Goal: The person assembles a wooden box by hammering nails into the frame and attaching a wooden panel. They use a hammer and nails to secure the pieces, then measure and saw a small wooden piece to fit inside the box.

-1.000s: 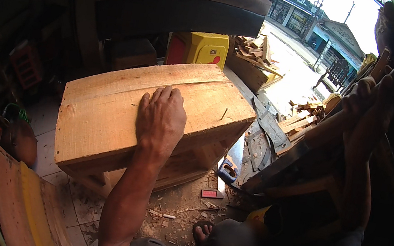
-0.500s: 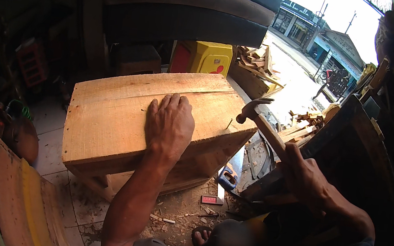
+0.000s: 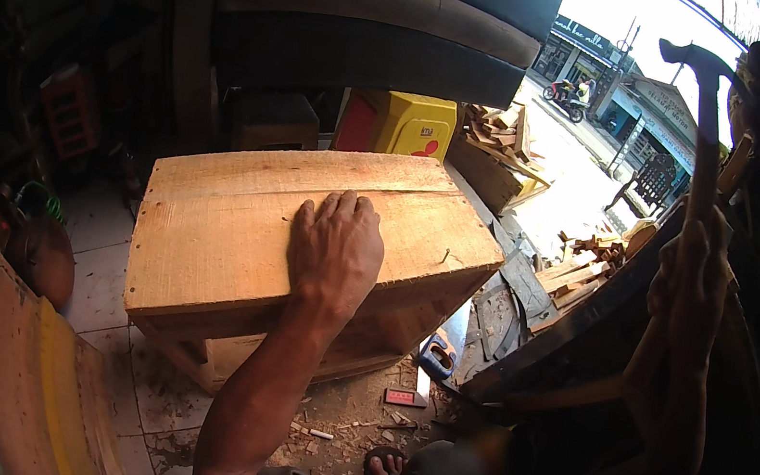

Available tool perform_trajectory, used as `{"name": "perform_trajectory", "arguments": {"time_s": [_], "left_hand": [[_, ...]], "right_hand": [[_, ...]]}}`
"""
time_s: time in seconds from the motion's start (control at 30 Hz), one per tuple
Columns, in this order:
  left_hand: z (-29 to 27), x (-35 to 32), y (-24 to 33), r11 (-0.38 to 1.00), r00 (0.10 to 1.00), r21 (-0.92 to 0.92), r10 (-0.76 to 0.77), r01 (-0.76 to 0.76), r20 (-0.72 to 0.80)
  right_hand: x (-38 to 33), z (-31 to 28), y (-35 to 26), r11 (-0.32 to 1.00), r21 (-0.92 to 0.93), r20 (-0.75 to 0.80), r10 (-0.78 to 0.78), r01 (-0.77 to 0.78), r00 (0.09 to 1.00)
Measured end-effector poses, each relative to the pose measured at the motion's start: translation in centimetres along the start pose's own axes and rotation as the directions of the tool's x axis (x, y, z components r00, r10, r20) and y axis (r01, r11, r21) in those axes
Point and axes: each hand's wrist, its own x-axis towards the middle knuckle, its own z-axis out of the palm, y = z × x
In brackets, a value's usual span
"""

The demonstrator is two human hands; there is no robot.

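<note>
Behind everything hangs a broad dark panel with a grey padded band (image 3: 376, 60). In front of it, just ahead of the person, sits a long, pale, rough-planked wooden box (image 3: 215, 239), open along the near side, with a seam running down its top. A yellow plastic stool with a red side (image 3: 415, 128) stands behind the box, beside a jumbled heap of brown wood offcuts (image 3: 501, 135). At the box's right end I can see a steel-bladed handsaw with a blue handle (image 3: 457, 324).

A claw hammer with a dark metal head and wooden handle (image 3: 703, 171) stands head-up, well apart from the box; the right hand (image 3: 696, 267) has its fingers wrapped round that handle. The left hand (image 3: 336, 243) rests palm-down on the box top, fingers close together; I can't tell whether it pinches anything underneath. Below, on the littered floor, lies a red-stocked steel try square (image 3: 399, 397). Smallest of all, a thin metal nail (image 3: 445, 255) sticks up, slightly tilted, near the box top's right front corner.
</note>
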Motion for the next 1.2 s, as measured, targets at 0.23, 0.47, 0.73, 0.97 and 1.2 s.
{"name": "perform_trajectory", "arguments": {"time_s": [0.23,0.47,0.73,0.97,1.2], "left_hand": [[0.8,0.3,2.1,0.99,0.999,-0.142,0.022,-0.018,0.03],[-0.5,0.0,-0.7,0.999,1.0,-0.041,-0.007,0.007,-0.008],[0.4,0.0,2.4,0.993,0.999,-0.114,0.038,-0.036,0.02],[0.5,0.7,2.9,0.984,0.999,-0.177,0.021,-0.028,-0.038],[-0.6,0.0,-0.2,0.999,1.0,-0.044,0.008,-0.009,-0.023]], "right_hand": [[-0.8,-1.2,3.8,0.668,-0.51,0.469,-0.311,0.542,0.826],[0.3,-0.5,1.1,0.767,0.617,0.115,-0.31,0.177,0.944],[-2.6,-1.4,-5.5,0.99,-0.106,0.166,0.114,-0.097,0.98],[-3.6,-1.2,3.3,0.76,-0.529,0.491,-0.089,0.378,0.867],[4.1,-1.2,-1.0,0.722,0.601,-0.085,-0.368,0.342,0.926]]}}
